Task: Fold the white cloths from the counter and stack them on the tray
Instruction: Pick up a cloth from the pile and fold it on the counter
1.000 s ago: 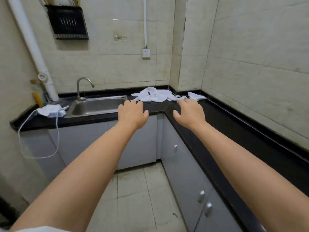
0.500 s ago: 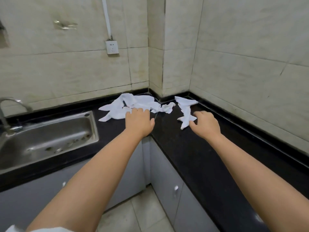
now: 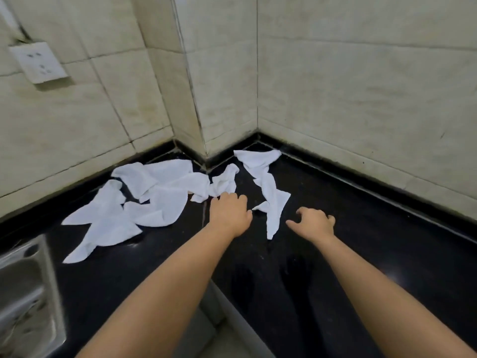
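Several crumpled white cloths lie in the corner of the black counter (image 3: 361, 228). A large heap of cloths (image 3: 152, 192) spreads to the left, and a long twisted cloth (image 3: 271, 197) lies to the right of it. My left hand (image 3: 228, 213) hovers palm down between them, its fingertips at the small end of the heap; I cannot tell if it touches. My right hand (image 3: 313, 223) is just right of the twisted cloth, fingers loosely curled and holding nothing. No tray is in view.
A steel sink (image 3: 23, 293) sits at the lower left edge. Tiled walls close in the corner behind the cloths, with a wall socket (image 3: 38, 62) at upper left. The counter's front edge and the floor gap lie between my forearms.
I have come closer to the corner, and the cloths now fill more of the view. Both hands reached forward to the cloths; the faucet has left the view.
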